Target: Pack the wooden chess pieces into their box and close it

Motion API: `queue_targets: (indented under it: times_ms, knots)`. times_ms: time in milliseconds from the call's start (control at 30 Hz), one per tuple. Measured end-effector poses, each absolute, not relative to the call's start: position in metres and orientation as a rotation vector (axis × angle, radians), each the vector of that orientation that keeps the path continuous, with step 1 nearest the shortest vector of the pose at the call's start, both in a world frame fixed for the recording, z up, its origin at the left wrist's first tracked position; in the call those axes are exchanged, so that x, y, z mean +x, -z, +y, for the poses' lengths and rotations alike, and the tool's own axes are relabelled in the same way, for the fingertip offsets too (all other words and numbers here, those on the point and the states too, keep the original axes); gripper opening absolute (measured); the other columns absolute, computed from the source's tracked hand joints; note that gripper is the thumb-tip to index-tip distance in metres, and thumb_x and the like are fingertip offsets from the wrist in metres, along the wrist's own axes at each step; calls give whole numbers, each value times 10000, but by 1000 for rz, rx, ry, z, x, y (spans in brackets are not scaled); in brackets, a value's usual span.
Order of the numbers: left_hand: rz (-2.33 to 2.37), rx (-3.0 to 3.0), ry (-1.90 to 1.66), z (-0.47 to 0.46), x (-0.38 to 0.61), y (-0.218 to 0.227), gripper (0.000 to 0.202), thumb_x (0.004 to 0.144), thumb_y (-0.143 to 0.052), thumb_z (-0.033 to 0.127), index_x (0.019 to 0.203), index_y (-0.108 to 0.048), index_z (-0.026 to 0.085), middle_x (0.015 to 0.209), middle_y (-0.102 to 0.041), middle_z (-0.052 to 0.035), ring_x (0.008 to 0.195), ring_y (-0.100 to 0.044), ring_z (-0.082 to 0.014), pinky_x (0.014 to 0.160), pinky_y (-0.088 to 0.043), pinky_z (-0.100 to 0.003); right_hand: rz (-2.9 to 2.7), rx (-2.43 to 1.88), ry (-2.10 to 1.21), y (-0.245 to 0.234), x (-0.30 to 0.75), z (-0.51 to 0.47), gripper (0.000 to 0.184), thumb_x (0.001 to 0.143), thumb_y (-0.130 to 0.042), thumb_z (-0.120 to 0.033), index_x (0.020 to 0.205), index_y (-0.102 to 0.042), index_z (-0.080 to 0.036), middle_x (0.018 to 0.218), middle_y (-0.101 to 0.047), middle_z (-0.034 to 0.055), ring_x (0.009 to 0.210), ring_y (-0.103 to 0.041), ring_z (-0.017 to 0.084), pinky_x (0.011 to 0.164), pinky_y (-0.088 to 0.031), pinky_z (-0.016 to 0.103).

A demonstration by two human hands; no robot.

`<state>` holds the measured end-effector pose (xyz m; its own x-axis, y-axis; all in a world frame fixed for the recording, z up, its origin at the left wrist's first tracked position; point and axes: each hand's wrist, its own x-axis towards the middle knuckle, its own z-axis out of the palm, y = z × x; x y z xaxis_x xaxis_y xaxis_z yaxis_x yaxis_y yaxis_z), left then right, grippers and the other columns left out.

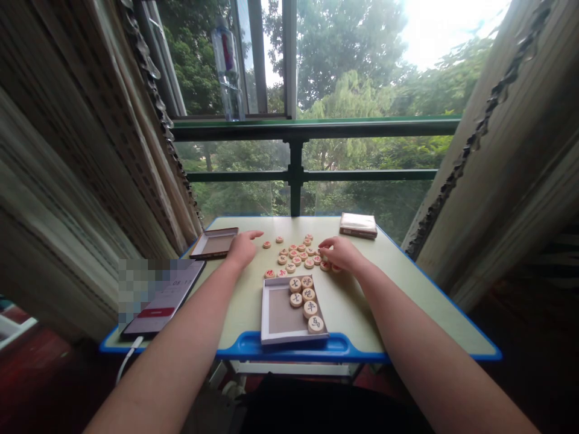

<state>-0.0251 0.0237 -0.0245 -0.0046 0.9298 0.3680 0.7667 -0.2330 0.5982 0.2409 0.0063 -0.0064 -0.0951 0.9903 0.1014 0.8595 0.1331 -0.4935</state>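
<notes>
Two bare forearms reach from the near edge over a green, blue-rimmed table (407,301) set against a window. Closest in, a shallow grey tray (275,316) sits at the table's front lip with six wooden chess discs (309,301) lined along its right wall. Beyond it lies a loose cluster of discs (296,256). The right hand (342,253) rests at the cluster's right edge, fingers drawn together over the pieces; whether a disc is pinched cannot be told. The left hand (244,246) lies flat and empty, fingers apart, just beside a brown lid (215,243). A phone (169,295) lies at the left edge and a small box (358,224) at the far right. By the look of it, discs are being gathered into the tray; the next one calls for a clean pinch and a short carry to the gap beside the row.
</notes>
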Motion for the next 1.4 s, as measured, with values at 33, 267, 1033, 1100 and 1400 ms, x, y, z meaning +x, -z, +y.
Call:
queue_targets:
  times_ms: [33,267,1033,1100,1400]
  knots:
    - [1795,2046,-1016,24,-26,26,513,612,-403,-4,1039,-642,151,1034,-663,-63,986,-580,-189,879,-448,-291,-2012,-1796,-437,7,241,6,219,749,-553,-257,897,-692,-173,694,-675,38,372,-496,55,476,-420,183]
    - [1762,2195,-774,23,-19,34,460,635,-410,10,975,-672,173,997,-674,-76,963,-590,-212,848,-449,-317,-1962,-1821,-576,4,240,3,221,729,-571,-242,907,-682,-172,634,-657,23,337,-486,59,400,-387,173]
    - [1521,2500,-708,-2,7,19,239,740,-504,304,851,-700,222,998,-664,-38,1011,-527,-223,942,-349,-364,-1935,-1817,-644,4,240,1,213,710,-605,-289,862,-673,-156,622,-655,31,355,-491,66,374,-365,170]
    - [1528,2499,-737,-2,7,19,236,738,-511,304,854,-699,219,995,-663,-43,1007,-527,-226,938,-353,-368,-1946,-1830,-601,2,240,0,230,710,-606,-322,850,-677,-153,627,-657,37,378,-509,77,393,-369,179]
    - [1387,2430,-985,-9,13,9,274,718,-584,371,881,-701,184,933,-675,-73,956,-568,-214,892,-408,-332,-2004,-1625,-387,-12,231,-13,294,681,-636,-426,827,-692,-177,793,-672,40,682,-580,132,576,-392,198]
